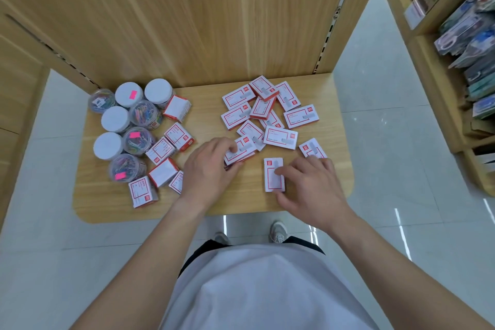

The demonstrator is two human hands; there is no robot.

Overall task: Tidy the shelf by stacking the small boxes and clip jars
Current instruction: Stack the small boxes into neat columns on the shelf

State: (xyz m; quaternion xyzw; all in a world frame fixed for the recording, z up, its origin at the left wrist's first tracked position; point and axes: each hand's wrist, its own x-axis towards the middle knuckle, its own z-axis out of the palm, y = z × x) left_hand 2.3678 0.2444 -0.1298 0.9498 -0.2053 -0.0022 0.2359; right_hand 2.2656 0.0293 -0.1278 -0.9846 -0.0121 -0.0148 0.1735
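Crowding boxes [263,111], clip jars [126,126] leftward

A pale glossy tiled floor [401,142] spreads on both sides and catches streaks of light near the bottom. A tall wood-grain back panel [201,16] rises at the far side, with a slotted metal rail [330,27] running down its right edge and another slotted rail [53,48] slanting along its left. To the right stands a wooden display rack [439,67] crowded with packaged goods [471,35] in blue, white and teal wrappers; their print is too blurred to read. Below, a white shirt [267,289], dark shorts [195,252] and two grey shoes [278,232] show against the tiles.
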